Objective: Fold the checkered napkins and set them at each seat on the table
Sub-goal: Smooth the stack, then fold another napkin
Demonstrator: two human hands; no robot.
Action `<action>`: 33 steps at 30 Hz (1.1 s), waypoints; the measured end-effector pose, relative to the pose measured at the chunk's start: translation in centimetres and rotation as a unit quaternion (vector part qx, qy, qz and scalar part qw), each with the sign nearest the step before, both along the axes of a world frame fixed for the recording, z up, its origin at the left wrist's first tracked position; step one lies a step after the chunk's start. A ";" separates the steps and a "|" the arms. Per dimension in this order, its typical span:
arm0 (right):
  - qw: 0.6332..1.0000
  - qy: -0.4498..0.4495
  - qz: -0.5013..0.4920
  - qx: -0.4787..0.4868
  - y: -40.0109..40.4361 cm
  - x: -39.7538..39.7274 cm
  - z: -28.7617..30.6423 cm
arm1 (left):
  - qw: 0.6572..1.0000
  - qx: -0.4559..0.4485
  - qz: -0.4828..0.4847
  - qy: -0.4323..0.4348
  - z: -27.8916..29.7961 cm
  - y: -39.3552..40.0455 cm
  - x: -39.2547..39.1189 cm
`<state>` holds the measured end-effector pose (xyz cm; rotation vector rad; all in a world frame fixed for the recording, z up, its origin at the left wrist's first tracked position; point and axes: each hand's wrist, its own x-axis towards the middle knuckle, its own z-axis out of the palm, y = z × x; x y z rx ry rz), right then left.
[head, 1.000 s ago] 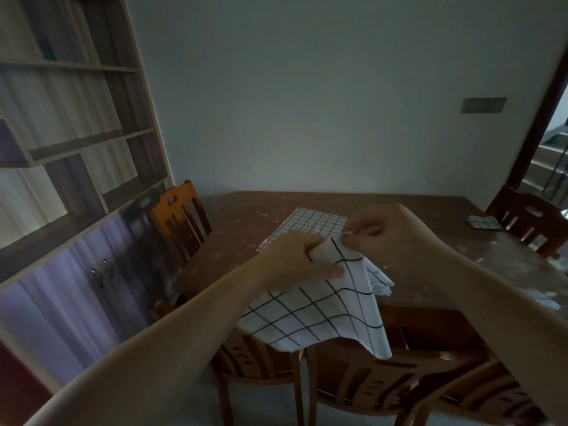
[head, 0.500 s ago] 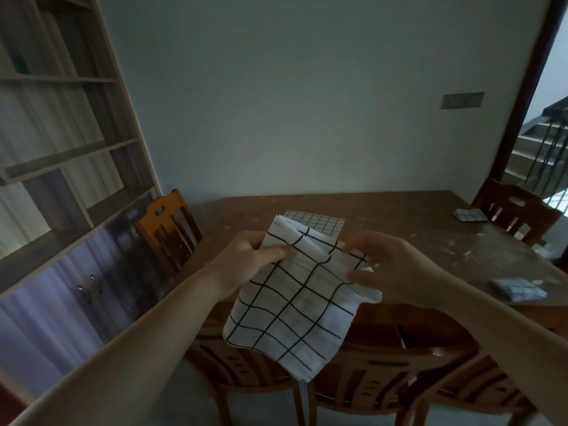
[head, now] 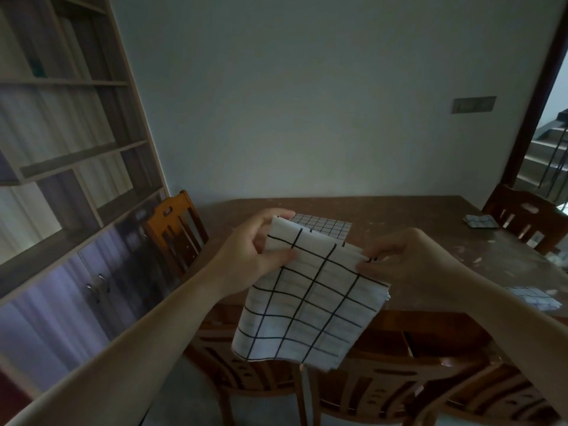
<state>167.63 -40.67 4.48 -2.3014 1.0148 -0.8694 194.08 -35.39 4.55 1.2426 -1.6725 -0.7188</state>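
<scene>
I've got the napkin (head: pixel 310 299) up in the air at frame center, in front of the near edge of the table (head: pixel 415 229), not resting on anything. Left hand (head: pixel 252 256) pinches its upper-left corner, thumb on the front face, fingers curled behind. Right hand (head: pixel 408 262) pinches the upper-right corner, fingertips clamped on the edge. Both hands sit at the top of the cloth; the rest hangs down and toward the lower center of the frame.

Key relation: the held top edge runs left-to-right between the hands, tilted so the left end is higher and farther up the frame. The cloth looks already doubled, with layered edges showing at the right side. My read is the next fold goes across that top edge, bringing one hand to the other, and neither hand is clearly nearer; they're about level on the cloth.

Other napkins: one lies flat on the table (head: pixel 322 230) just behind the left hand, with a finer grid. A folded one (head: pixel 481 230) sits at the far right by the right-side chair (head: pixel 522 222), and another (head: pixel 534 298) lies near the right edge of the frame. So some seats look done, judging by that.

Orange chair (head: pixel 175 229) at left of the table, shelf unit (head: pixel 61 149) at upper left. No brands, labels or readable text anywhere; the wall plate (head: pixel 473 104) at upper right is blank.
</scene>
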 end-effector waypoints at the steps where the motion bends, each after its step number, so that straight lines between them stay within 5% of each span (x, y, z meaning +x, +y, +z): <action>1: 1.000 0.005 0.004 0.005 -0.1 -0.1 0.2 | 0.999 -0.033 -0.001 -0.025 0.3 0.1 -0.1; 8: 0.999 0.047 0.000 0.003 -0.6 -1.3 1.4 | 0.956 -0.146 -0.005 -0.256 1.9 -0.3 -0.1; 28: 0.990 0.137 -0.032 -0.011 0.5 -3.8 3.0 | 0.924 -0.023 -0.034 -0.380 2.3 -0.7 -1.2; 33: 0.993 0.104 -0.040 -0.045 1.1 -3.9 3.0 | 0.939 -0.028 -0.033 -0.341 2.3 -0.8 -1.3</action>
